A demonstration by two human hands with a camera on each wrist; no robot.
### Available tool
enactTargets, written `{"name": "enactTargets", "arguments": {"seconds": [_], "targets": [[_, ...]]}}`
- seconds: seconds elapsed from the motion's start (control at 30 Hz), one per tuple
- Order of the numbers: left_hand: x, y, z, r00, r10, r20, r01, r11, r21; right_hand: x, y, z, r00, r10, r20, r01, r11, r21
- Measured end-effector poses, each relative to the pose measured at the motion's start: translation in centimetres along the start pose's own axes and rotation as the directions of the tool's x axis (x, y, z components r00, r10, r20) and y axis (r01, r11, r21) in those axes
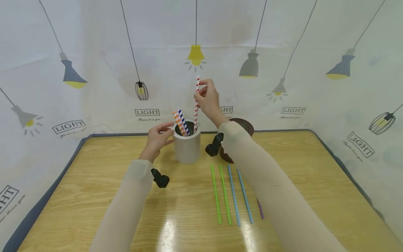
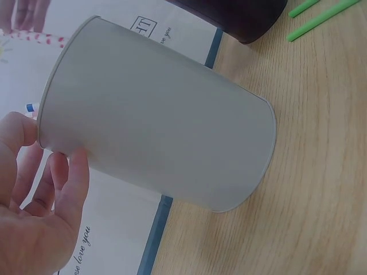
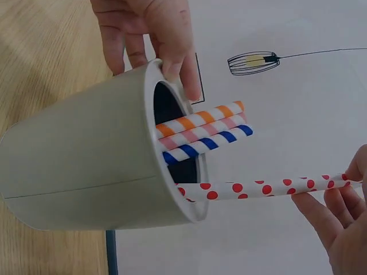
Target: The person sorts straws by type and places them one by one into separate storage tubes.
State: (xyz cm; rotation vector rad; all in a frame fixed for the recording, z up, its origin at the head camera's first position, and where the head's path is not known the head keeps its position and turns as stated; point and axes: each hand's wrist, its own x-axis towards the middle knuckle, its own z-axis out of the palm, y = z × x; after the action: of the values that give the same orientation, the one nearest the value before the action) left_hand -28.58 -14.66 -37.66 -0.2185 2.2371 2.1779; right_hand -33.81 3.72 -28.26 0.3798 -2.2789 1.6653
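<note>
Steadying the cup while a dotted straw goes in

At frame centre on the wooden table (image 1: 94,196) stands the grey cup (image 1: 187,148); my left hand (image 1: 156,139) curls its fingers over the rim, my right hand (image 1: 208,99) pinches the red-dotted straw (image 1: 196,105) near its top, its lower end already inside beside three striped straws (image 1: 181,122). I'd hold the cup firm and lower the straw straight (not angled), releasing once it rests. Loose thin straws (image 1: 231,192) lie lower right.
</note>
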Motion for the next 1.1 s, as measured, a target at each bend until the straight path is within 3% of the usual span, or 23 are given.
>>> {"name": "enactTargets", "arguments": {"seconds": [0.23, 0.53, 0.9, 1.1], "targets": [[-0.1, 0.0, 0.0, 1.0, 0.006, -0.003, -0.006, 1.0, -0.008, -0.7, 2.1, 0.2, 0.993, 0.005, 0.119, -0.006, 1.0, 0.01], [-0.1, 0.0, 0.1, 1.0, 0.012, 0.0, -0.012, 1.0, -0.012, -1.1, 4.0, 0.8, 0.965, 0.04, 0.26, -0.037, 0.999, -0.016], [0.0, 0.1, 0.0, 1.0, 0.006, -0.001, -0.006, 1.0, -0.009, -1.6, 4.9, 1.3, 0.949, 0.073, 0.305, -0.047, 0.995, -0.091], [-0.1, 0.2, 0.0, 1.0, -0.002, -0.001, 0.002, 1.0, 0.007, -2.1, 5.2, 1.6, 0.947, 0.049, 0.319, 0.003, 0.987, -0.16]]}}
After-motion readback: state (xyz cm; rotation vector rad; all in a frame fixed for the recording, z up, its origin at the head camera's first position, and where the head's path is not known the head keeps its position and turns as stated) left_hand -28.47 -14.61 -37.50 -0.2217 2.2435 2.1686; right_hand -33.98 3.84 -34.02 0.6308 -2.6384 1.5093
